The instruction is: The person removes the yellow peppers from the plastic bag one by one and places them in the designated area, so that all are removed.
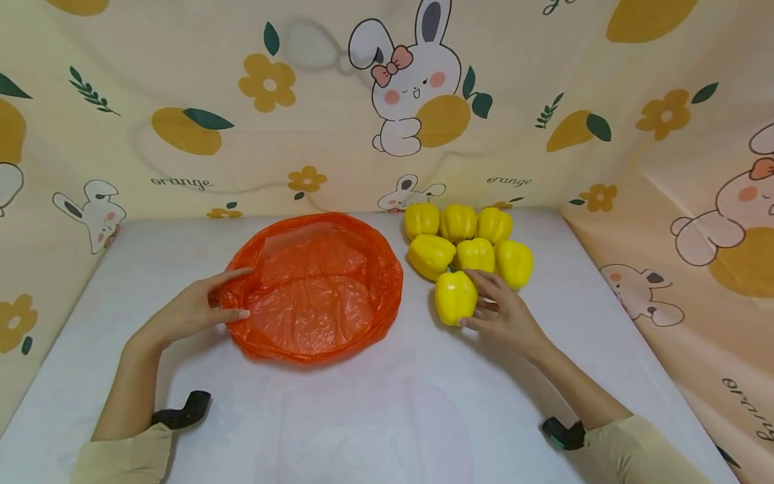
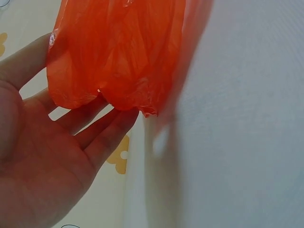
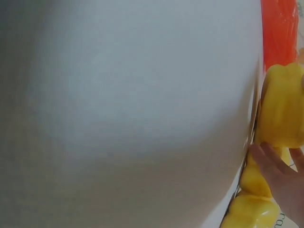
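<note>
An orange plastic bag (image 1: pixel 314 289) lies spread open like a shallow bowl in the middle of the white table. My left hand (image 1: pixel 226 296) rests at its left rim, thumb and fingers straight on either side of the edge. In the left wrist view the bag's edge (image 2: pixel 114 52) drapes over my straight fingers (image 2: pixel 95 133). Several yellow bell peppers (image 1: pixel 465 242) are clustered to the bag's right. My right hand (image 1: pixel 484 306) curls around the nearest pepper (image 1: pixel 453 296), which stands on the table. The right wrist view shows that pepper (image 3: pixel 282 104) against my fingers (image 3: pixel 275 171).
The white table (image 1: pixel 387 417) is walled on three sides by a cream cloth (image 1: pixel 181 101) printed with rabbits and oranges. Black wrist mounts (image 1: pixel 181 411) sit near the front edge on both forearms.
</note>
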A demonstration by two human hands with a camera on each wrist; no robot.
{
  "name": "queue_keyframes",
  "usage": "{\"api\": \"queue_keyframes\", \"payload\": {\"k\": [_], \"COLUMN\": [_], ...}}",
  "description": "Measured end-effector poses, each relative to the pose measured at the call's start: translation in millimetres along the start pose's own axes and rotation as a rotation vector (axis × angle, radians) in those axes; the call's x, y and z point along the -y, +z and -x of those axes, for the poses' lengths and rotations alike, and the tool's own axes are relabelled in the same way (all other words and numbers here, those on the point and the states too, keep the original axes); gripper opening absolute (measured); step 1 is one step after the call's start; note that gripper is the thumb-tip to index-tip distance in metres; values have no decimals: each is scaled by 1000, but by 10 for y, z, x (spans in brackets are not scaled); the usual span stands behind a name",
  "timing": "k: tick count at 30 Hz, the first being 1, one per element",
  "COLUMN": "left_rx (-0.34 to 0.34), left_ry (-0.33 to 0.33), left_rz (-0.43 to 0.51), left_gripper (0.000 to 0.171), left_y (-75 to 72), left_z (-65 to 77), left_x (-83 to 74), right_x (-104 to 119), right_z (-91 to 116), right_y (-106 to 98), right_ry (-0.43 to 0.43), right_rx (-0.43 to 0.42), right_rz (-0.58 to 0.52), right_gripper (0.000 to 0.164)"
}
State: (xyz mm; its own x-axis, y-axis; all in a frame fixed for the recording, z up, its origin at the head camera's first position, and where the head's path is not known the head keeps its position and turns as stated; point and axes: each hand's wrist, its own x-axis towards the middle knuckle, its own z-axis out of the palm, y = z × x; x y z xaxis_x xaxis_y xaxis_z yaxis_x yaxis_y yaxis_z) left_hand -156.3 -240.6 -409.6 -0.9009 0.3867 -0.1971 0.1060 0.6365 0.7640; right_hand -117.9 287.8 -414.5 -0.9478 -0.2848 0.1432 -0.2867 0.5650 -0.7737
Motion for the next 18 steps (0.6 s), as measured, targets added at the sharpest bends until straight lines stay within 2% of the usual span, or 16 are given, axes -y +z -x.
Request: {"api": "queue_keyframes", "payload": {"k": [4,8,13,18], "left_rx": [1,-2,-1,-9], "left_ry": [-4,-1,5,25], "left_rz": [2,-1,-3,7], "left_gripper": [75,74,75,73], "left_y": [4,7,0,-11], "left_z": [0,2,3,29], "left_x": [1,13,10,3], "right_x": [174,189,22,-141], "right_z": [13,15,13,22], "right_y": [-11,-10,5,-17], "right_ry": [-32,-18,26,15], "right_rx": [9,30,21,24], "right_rz": [3,8,21,11], "right_gripper": [82,83,88,91]}}
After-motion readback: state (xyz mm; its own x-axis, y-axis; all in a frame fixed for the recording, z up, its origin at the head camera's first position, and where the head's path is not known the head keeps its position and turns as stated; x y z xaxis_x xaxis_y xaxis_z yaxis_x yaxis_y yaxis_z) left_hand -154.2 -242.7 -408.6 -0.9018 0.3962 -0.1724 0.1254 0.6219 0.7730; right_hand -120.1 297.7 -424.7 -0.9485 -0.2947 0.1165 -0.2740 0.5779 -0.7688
